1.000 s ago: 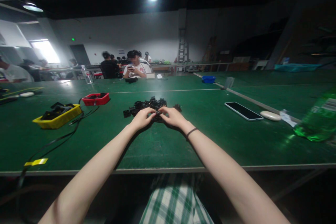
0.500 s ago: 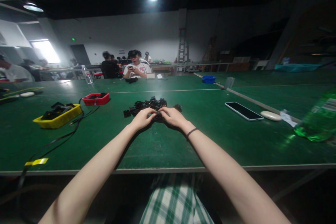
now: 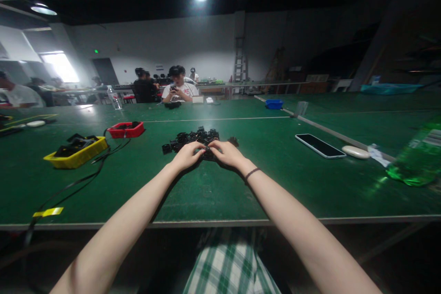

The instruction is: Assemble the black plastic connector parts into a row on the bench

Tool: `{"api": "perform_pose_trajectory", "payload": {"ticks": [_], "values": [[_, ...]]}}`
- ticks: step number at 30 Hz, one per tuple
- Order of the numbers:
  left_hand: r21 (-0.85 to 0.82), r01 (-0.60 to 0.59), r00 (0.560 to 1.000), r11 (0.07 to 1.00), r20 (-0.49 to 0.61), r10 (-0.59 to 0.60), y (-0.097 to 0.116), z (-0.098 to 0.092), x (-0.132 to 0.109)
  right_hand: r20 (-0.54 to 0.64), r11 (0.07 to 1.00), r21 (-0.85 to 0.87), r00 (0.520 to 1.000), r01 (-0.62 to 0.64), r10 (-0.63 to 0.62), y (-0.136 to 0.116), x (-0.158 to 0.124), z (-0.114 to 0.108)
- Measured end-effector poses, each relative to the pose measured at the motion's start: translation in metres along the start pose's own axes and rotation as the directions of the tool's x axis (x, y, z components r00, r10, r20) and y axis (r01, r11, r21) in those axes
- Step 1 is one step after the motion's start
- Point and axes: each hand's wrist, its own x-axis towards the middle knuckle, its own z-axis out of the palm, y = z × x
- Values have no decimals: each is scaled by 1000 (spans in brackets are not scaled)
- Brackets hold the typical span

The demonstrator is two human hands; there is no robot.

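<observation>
A heap of small black plastic parts (image 3: 196,136) lies on the green table (image 3: 213,193) straight ahead of me. At its near edge, my left hand (image 3: 187,155) and my right hand (image 3: 228,152) meet with curled fingers. Between the fingertips of both hands is a small black part (image 3: 207,150), mostly hidden by the fingers, so its exact kind does not show. More black parts stick out on the left of the heap and behind my right hand.
Left are a yellow bin (image 3: 77,158) and a red bin (image 3: 127,131) of black parts, with a black cable (image 3: 98,170). Right are a phone (image 3: 320,145), a pale oval object (image 3: 356,152) and a green bottle (image 3: 418,158). A blue bin (image 3: 274,104) stands farther back; people sit beyond.
</observation>
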Motion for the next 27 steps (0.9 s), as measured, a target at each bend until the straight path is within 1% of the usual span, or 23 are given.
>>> {"api": "perform_pose_trajectory", "payload": {"ticks": [27], "values": [[2, 4, 1000, 1000, 8, -4, 3, -2, 0, 1, 1000, 3, 1000, 12, -12, 4, 0, 2]]}}
